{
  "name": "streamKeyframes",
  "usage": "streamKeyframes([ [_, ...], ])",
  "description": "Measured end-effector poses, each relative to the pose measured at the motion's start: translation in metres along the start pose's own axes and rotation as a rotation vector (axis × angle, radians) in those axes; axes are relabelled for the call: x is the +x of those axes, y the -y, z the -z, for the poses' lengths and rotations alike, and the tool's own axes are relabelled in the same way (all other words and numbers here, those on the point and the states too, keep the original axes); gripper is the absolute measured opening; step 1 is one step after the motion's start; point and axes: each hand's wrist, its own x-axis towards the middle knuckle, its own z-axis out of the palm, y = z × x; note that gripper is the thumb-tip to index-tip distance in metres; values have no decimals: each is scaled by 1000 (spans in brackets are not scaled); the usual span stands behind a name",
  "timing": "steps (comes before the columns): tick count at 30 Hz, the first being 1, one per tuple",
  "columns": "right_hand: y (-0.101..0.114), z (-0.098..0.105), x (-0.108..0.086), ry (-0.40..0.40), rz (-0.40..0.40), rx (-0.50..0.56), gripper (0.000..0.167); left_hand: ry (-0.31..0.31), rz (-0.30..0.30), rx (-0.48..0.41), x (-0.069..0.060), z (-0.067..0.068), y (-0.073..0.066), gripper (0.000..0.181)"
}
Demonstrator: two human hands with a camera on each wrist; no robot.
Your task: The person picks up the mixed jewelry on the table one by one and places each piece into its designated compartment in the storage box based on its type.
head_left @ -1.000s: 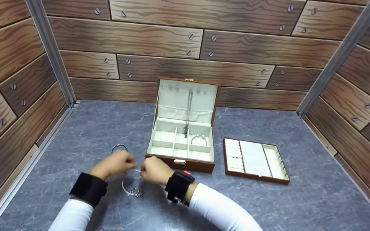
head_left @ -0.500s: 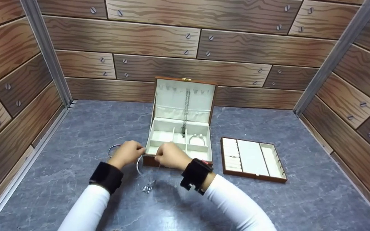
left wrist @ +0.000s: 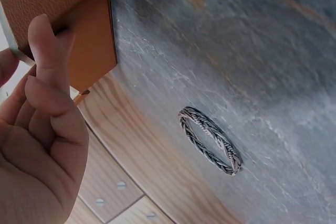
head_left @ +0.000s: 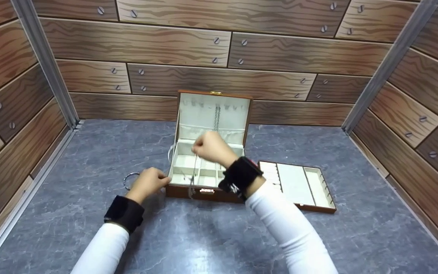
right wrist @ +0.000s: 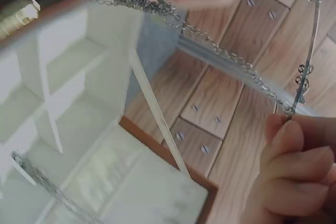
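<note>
My right hand (head_left: 214, 148) pinches a silver chain necklace (right wrist: 226, 53) between thumb and fingertip, raised above an open brown jewelry box (head_left: 184, 192). The necklace hangs down past the box's front edge, its lower end bunched and blurred. In the right wrist view, a thin bar with small charms runs up from the pinching fingertips. My left hand (head_left: 149, 183) grips the box's front left corner, and its fingers lie against the leather side in the left wrist view. A braided silver bracelet (left wrist: 214, 130) lies on the tabletop beside that hand.
Another chain (head_left: 217, 118) hangs inside the raised lid (head_left: 196, 118). White dividers split the box into compartments, partly hidden by my right arm. Right of it lies a shallow jewelry tray (head_left: 295, 182) with ring rolls. Wood-patterned walls (head_left: 173, 45) enclose the grey tabletop (head_left: 127, 140).
My right hand has moved up and forward, lifting the necklace off the tabletop to the box. My left hand has moved right to the box's front left corner.
</note>
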Motion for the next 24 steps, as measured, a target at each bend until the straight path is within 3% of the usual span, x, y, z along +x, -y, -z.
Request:
streamKeyframes([
  [6, 4, 11, 21, -114, -36, -22, 20, -4, -2, -16, -1, 1, 1, 21],
  [13, -11, -3, 40, -231, -60, -50, 40, 3, 14, -32, -2, -1, 0, 22],
  [19, -12, 1, 47, -268, -166, 52, 42, 9, 11, -71, -3, -3, 0, 21],
  [24, 4, 14, 51, -323, -105, 3, 41, 6, 23, -107, -4, 0, 1, 20],
])
